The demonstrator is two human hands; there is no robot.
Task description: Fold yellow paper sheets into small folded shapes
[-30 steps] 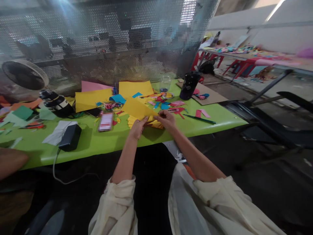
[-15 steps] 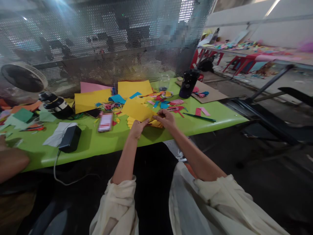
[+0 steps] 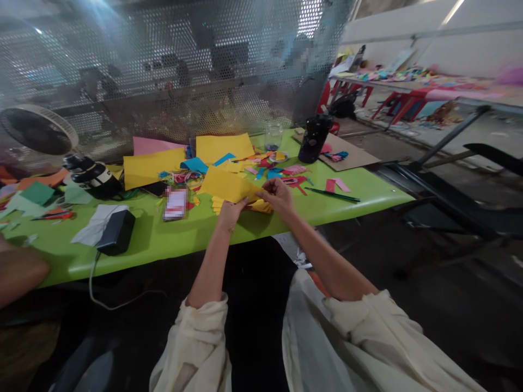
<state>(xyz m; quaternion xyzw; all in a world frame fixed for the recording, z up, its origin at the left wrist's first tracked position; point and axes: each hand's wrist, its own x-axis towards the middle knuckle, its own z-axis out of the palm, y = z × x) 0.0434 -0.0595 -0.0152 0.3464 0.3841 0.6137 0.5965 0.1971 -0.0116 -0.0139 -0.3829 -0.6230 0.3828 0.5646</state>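
A sheet of yellow paper [image 3: 224,184] is held between my two hands above the green table. My left hand [image 3: 232,213] is closed on its near edge, thumb on top. At the sheet's right end, my right hand [image 3: 279,195] pinches the edge with bent fingers. Beneath the sheet and my hands lie yellow paper strips [image 3: 261,206], partly covered. Paper scraps and a roll of tape [image 3: 279,157] lie just behind. A dark green pen [image 3: 333,195] rests to the right of my right hand.
On the left stand a black bottle [image 3: 92,177], a fan [image 3: 38,129] and a black power adapter [image 3: 116,232] with a hanging cable. Another person's arm [image 3: 20,264] rests at the left edge. A dark tumbler [image 3: 315,139] and a clear cup [image 3: 273,137] stand at the back.
The yellow sheet's left end has shifted slightly left and down. Both hands keep nearly the same place and hold. The camera view has moved very slightly.
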